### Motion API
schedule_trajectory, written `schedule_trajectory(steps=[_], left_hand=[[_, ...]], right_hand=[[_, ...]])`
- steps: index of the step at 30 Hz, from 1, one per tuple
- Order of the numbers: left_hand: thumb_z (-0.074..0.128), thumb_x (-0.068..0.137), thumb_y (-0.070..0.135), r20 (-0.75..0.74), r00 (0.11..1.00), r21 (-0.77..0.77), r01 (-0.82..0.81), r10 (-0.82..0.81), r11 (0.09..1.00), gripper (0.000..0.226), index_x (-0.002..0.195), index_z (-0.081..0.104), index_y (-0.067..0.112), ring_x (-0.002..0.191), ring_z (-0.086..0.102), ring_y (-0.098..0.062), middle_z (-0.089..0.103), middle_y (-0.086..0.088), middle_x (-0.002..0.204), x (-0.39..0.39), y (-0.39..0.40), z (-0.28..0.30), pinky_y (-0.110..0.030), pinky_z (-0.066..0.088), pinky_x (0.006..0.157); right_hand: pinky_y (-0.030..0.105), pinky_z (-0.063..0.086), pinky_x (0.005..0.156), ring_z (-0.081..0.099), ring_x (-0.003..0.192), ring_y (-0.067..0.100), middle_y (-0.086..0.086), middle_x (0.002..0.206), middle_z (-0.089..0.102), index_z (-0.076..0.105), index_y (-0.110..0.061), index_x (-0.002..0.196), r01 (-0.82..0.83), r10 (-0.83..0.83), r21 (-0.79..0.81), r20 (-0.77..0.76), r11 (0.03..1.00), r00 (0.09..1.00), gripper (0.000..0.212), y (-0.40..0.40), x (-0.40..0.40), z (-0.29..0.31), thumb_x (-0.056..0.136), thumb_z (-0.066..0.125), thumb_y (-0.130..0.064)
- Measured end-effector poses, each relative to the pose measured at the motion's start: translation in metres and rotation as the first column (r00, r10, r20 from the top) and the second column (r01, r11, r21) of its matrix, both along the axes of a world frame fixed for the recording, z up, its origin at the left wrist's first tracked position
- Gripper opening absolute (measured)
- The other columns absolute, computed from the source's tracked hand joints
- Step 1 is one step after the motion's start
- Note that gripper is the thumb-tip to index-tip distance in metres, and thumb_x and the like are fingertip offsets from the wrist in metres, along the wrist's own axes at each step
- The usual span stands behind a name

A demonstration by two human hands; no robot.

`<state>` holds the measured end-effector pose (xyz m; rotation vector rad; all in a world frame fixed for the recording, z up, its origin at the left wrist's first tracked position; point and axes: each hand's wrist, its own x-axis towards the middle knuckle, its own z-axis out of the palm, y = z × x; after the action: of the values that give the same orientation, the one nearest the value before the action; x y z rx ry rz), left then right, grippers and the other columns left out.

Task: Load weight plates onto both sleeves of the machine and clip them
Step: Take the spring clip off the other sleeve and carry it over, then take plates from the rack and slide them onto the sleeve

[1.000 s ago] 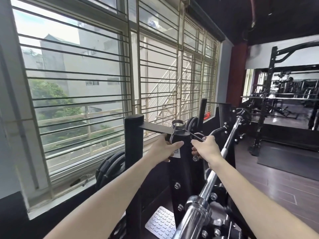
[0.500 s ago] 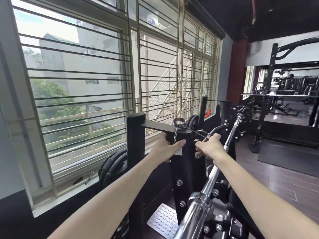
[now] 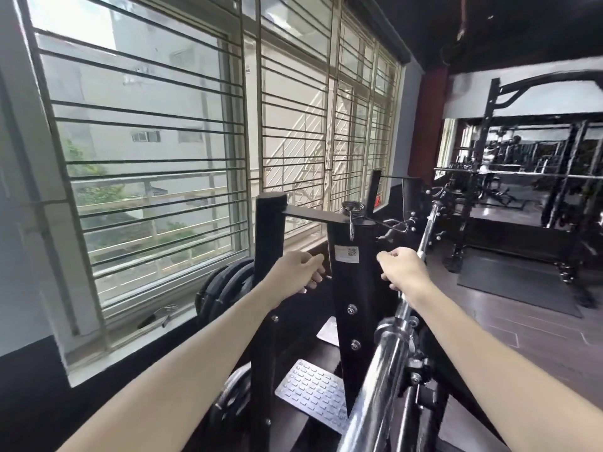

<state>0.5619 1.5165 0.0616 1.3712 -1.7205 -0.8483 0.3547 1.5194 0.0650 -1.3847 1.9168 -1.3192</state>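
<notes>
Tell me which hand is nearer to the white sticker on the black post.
Left, by a small margin. The left hand is just left of the sticker, slightly lower. The right hand is to its right, a little farther away, beside the post.

Two bare hands, left hand [image 3: 301, 270] and right hand [image 3: 403, 269]; one coiled steel spring clip [image 3: 353, 208]; one chrome barbell sleeve [image 3: 381, 380]; two ridged metal footplates [image 3: 311, 391].

Spring clip [image 3: 352, 208] sits atop the upright post [image 3: 354, 288], above and between both hands. Left hand [image 3: 298, 270] lies left of the post, right hand [image 3: 403, 269] right of it. Weight plates [image 3: 225, 288] stand below-left of the left hand; the bar [image 3: 388, 363] runs beneath the right hand.
</notes>
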Motion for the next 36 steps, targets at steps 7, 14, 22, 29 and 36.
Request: schedule_trajectory(steps=[7, 14, 22, 29, 36], left_hand=[[0.05, 0.098, 0.036, 0.08, 0.996, -0.02, 0.037, -0.035, 0.999, 0.039, 0.063, 0.056, 0.019, 0.039, 0.041, -0.009, 0.043, 0.006, 0.048, 0.118, 0.05, -0.024, -0.02, 0.037, 0.043], [0.048, 0.102, 0.026, -0.354, 0.918, 0.27, -0.082, 0.179, 0.959, 0.032, 0.07, 0.05, 0.02, 0.032, 0.022, -0.005, 0.031, 0.009, 0.043, 0.253, 0.062, -0.048, -0.013, 0.013, 0.033], [0.046, 0.103, 0.026, -0.434, 0.815, 0.526, -0.117, 0.383, 0.843, 0.026, 0.081, 0.055, 0.016, 0.035, 0.026, -0.005, 0.035, 0.008, 0.052, 0.346, -0.011, -0.117, -0.015, 0.015, 0.032], [0.048, 0.103, 0.033, -0.52, 0.627, 0.683, -0.102, 0.58, 0.723, 0.025, 0.092, 0.059, 0.013, 0.068, 0.059, -0.012, 0.06, 0.0, 0.082, 0.369, -0.115, -0.164, -0.023, 0.047, 0.059], [0.043, 0.104, 0.043, -0.54, 0.597, 0.739, -0.002, 0.593, 0.674, 0.056, 0.146, 0.044, 0.007, 0.137, 0.047, -0.028, 0.047, -0.011, 0.148, 0.355, -0.209, -0.172, -0.041, 0.033, 0.114]], right_hand=[[0.041, 0.057, 0.062, 0.052, 0.055, 0.021, -0.001, 0.054, 0.048, 0.048, -0.016, 0.058, -0.065, 0.066, 0.023, -0.068, 0.998, 0.995, 0.038, 0.062, 0.111, -0.001, 0.093, 0.053, -0.029], [0.024, 0.024, 0.042, 0.029, 0.046, 0.016, 0.002, 0.056, 0.037, 0.044, -0.019, 0.056, -0.185, 0.185, 0.053, 0.007, 0.981, 0.983, 0.036, 0.053, 0.221, -0.004, 0.091, 0.052, -0.022], [0.018, 0.019, 0.039, 0.03, 0.043, 0.013, 0.002, 0.058, 0.041, 0.055, -0.012, 0.077, -0.262, 0.251, 0.145, 0.087, 0.954, 0.964, 0.023, -0.05, 0.296, -0.035, 0.098, 0.047, -0.017], [0.013, 0.027, 0.036, 0.04, 0.043, 0.012, 0.005, 0.061, 0.05, 0.052, -0.014, 0.076, -0.337, 0.325, 0.251, 0.089, 0.907, 0.941, 0.022, -0.169, 0.353, -0.077, 0.097, 0.046, -0.011], [0.019, 0.041, 0.046, 0.051, 0.051, 0.011, 0.001, 0.065, 0.057, 0.056, -0.015, 0.078, -0.3, 0.229, 0.365, 0.226, 0.881, 0.947, 0.022, -0.255, 0.393, -0.093, 0.098, 0.049, -0.019]])
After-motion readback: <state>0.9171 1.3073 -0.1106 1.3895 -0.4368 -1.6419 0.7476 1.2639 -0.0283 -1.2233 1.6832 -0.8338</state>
